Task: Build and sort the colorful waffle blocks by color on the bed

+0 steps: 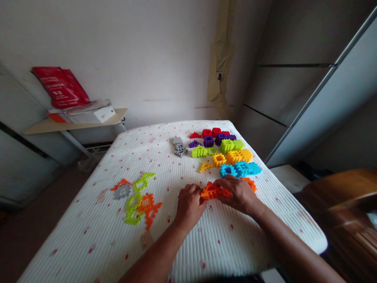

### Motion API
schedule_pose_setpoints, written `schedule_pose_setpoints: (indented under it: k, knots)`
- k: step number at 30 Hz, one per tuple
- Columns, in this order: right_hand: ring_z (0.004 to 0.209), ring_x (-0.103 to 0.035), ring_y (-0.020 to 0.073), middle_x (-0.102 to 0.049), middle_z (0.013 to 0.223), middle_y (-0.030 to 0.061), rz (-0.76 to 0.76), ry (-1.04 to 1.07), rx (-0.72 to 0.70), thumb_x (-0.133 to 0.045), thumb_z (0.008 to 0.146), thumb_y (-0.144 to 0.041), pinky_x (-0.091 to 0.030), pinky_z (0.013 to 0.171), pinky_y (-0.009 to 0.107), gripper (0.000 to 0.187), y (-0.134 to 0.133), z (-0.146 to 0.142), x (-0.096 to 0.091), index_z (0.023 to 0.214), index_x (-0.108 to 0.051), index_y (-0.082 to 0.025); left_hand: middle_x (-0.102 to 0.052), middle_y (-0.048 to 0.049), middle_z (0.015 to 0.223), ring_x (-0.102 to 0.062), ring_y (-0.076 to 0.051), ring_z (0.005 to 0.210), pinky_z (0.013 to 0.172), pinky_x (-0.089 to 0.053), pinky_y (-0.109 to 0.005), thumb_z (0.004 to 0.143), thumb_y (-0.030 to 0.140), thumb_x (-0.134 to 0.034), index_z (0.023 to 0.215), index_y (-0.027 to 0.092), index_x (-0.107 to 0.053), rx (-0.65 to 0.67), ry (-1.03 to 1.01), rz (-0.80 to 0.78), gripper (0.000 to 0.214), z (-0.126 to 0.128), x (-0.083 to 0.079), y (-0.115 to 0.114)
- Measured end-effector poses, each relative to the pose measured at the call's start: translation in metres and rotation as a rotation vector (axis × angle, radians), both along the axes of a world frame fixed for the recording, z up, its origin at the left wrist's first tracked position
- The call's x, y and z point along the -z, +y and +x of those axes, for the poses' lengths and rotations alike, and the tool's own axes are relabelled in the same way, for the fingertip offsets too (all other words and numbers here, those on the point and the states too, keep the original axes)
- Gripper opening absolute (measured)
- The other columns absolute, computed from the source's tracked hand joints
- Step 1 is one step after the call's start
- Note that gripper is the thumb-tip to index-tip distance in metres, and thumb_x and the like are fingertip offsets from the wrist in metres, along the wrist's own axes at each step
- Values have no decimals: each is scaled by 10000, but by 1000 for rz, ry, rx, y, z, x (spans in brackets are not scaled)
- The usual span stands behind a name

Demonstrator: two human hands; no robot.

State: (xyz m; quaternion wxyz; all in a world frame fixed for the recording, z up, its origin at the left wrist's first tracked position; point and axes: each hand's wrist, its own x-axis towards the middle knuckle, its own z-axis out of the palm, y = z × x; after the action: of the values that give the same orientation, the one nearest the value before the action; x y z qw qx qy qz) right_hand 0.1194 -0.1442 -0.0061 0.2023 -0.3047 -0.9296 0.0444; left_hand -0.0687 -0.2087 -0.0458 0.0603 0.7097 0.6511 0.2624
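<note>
Forearms (163, 249), spotted cover (176, 169), pale wall (141, 59)

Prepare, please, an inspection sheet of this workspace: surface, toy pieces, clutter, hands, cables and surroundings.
Surface: ribbed white cover with red spots and some brownish marks.
Toy pieces: toothed; blue pieces, yellow pieces, purple pieces and red pieces on the right; green pieces on both sides; grey pieces near the far middle and on the left.
Clutter: off the cover, a red bag and white box at a side table.
Hands: left hand and right hand hold an orange toothed shape.
Cables: nothing seen.
Surroundings: pale wall, taped around a socket; panelled cabinet at right.
</note>
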Motion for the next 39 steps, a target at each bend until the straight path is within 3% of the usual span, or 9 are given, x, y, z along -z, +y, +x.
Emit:
schedule_pose_setpoints:
  k: [5, 10, 19, 33, 39]
  knots:
    - [718, -577, 159, -632, 806, 53, 1, 24, 9, -609, 817, -318, -407, 601, 243, 246, 0, 3, 1, 1023, -608, -185, -642, -65, 996, -551, -240, 974, 871, -432, -414, 733, 172, -627, 1068, 186, -591, -19, -76, 23, 337, -2, 4, -3]
    - [750, -587, 171, -645, 830, 60, -17, 33, 4, -596, 812, -282, -433, 632, 255, 234, -3, 11, -1, 1025, -605, -187, -614, -105, 1129, -547, -230, 1044, 911, -423, -428, 742, 61, -515, 1244, 150, -439, -9, -88, 132, 515, 0, 14, -11]
    - [785, -617, 176, -654, 925, 68, -59, 41, 41, -569, 778, -170, -472, 669, 265, 356, -4, 15, 10, 1133, -560, -195, -658, -90, 1053, -591, -196, 980, 863, -456, -374, 813, 33, -386, 1173, 145, -497, 74, -46, 274, 394, 2, 13, -6]
    - [730, -613, 171, -668, 885, 65, -58, 49, 56, -590, 759, -145, -456, 628, 261, 381, -5, 10, 7, 1138, -570, -178, -678, -68, 972, -598, -205, 936, 854, -439, -384, 798, 33, -406, 1076, 182, -613, 67, -129, 80, 377, 1, 5, -2]
    - [743, -599, 172, -655, 861, 67, -79, 53, 29, -577, 816, -273, -437, 639, 259, 288, -5, 15, 5, 1091, -584, -186, -674, -59, 1021, -591, -200, 969, 877, -425, -369, 750, 32, -428, 1089, 199, -621, 86, -233, 11, 424, -1, -4, -5]
